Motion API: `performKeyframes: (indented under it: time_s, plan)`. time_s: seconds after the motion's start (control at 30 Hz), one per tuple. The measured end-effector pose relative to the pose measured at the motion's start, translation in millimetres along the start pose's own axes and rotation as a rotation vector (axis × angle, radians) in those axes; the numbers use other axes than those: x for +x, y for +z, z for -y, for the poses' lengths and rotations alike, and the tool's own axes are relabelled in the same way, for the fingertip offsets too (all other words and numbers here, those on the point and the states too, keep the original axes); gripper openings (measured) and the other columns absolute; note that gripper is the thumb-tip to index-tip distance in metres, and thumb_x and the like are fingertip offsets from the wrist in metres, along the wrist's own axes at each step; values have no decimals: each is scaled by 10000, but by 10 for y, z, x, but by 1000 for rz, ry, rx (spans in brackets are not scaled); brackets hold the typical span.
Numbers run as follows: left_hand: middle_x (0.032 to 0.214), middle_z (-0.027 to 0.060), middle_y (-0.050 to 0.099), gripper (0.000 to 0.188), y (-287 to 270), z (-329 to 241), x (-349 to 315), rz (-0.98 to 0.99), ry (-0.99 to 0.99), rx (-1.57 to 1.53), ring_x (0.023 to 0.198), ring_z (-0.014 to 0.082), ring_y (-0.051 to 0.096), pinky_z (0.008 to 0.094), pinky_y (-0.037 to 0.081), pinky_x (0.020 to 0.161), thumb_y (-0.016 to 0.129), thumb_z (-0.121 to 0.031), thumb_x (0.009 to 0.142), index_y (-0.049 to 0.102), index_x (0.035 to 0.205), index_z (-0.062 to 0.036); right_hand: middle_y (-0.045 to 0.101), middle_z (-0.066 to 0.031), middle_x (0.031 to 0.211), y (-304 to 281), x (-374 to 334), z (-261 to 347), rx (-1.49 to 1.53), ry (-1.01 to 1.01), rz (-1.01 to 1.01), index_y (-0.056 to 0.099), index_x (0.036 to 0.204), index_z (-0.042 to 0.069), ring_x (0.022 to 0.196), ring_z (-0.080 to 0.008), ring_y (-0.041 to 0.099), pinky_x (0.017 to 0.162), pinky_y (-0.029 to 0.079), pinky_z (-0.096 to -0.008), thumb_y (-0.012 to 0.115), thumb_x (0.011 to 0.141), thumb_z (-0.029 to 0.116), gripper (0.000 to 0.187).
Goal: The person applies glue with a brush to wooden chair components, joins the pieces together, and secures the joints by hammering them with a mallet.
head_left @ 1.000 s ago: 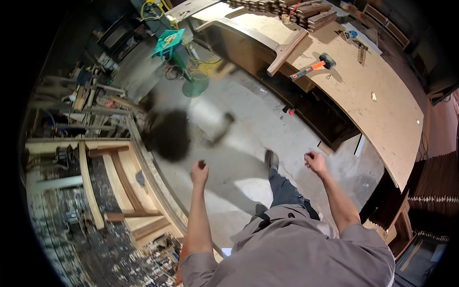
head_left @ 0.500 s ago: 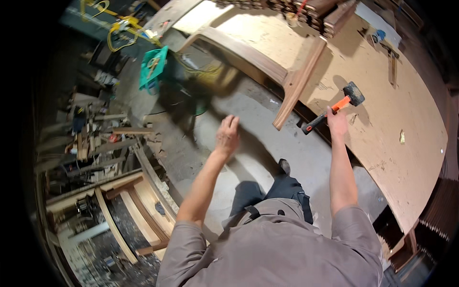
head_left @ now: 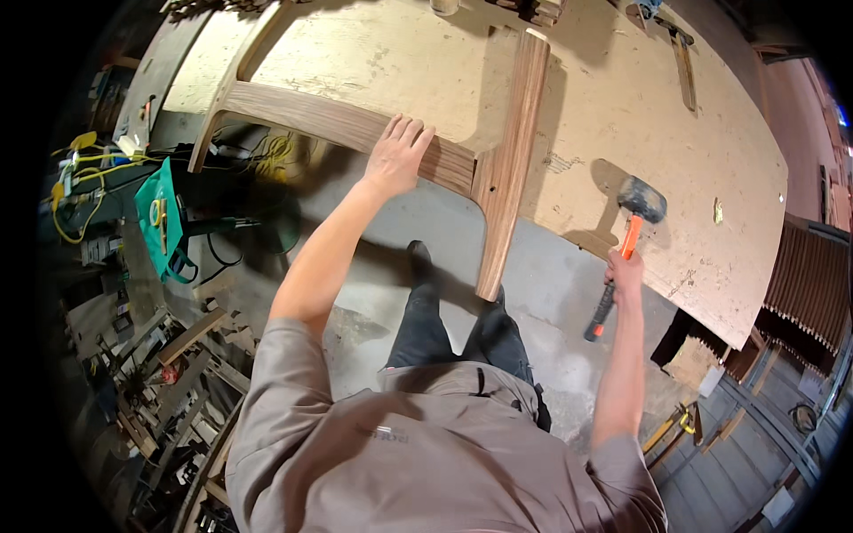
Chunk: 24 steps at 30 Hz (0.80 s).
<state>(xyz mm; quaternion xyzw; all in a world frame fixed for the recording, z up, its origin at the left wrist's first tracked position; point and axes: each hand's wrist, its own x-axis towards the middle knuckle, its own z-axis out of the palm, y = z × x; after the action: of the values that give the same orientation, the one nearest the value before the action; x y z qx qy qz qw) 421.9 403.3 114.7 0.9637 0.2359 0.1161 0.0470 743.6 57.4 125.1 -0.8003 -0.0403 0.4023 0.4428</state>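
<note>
A wooden frame (head_left: 320, 115), one long rail joined to a crosspiece at each end, lies partly on the workbench and overhangs its near edge. My left hand (head_left: 400, 158) is on the rail, fingers bent over its top and the thumb hidden. The right-hand crosspiece (head_left: 514, 151) meets the rail at a joint with a thin dark line, and a small dark hole shows near it. My right hand (head_left: 626, 271) grips a rubber mallet (head_left: 641, 200) by its orange and black handle, black head pointing away from me, to the right of the frame.
The workbench top (head_left: 613, 115) spreads ahead and right. A hammer (head_left: 682, 67) lies at its far right. A green bag (head_left: 160, 222) and yellow cords (head_left: 275, 155) are at left. Scrap wood (head_left: 191, 342) is piled lower left; brown ribbed stacks (head_left: 804, 275) stand at right.
My view has turned toward the bench. My left hand, free in the air before, has come onto the frame's rail. The mallet, still in my right hand, now points more straight ahead.
</note>
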Motion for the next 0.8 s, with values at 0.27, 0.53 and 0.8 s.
performKeyframes:
  time_s: [0.27, 0.53, 0.8]
  plan:
    - [1154, 129, 543, 599, 45, 87, 90, -50, 95, -73, 1126, 303, 486, 420, 357, 1017, 655, -11, 595, 518, 1178, -15, 475, -32, 605, 1279, -625, 109, -85, 72, 197, 440, 852, 39, 413, -121, 488, 365, 426, -297, 555, 785, 26, 134]
    - [1193, 112, 531, 793, -103, 94, 120, 79, 101, -169, 1122, 287, 490, 414, 366, 999, 840, -217, 518, 493, 1207, -34, 423, 6, 597, 490, -459, -23, 190, 57, -168, 420, 840, 82, 412, -89, 398, 362, 371, -264, 568, 824, 35, 156]
    - [1063, 163, 541, 525, -308, 320, 350, 389, 206, -77, 1049, 323, 528, 423, 469, 829, 601, -46, 568, 490, 1077, 26, 416, 21, 609, 431, -564, -62, 271, 77, -135, 421, 859, 97, 446, -77, 400, 408, 372, -253, 567, 854, 80, 148]
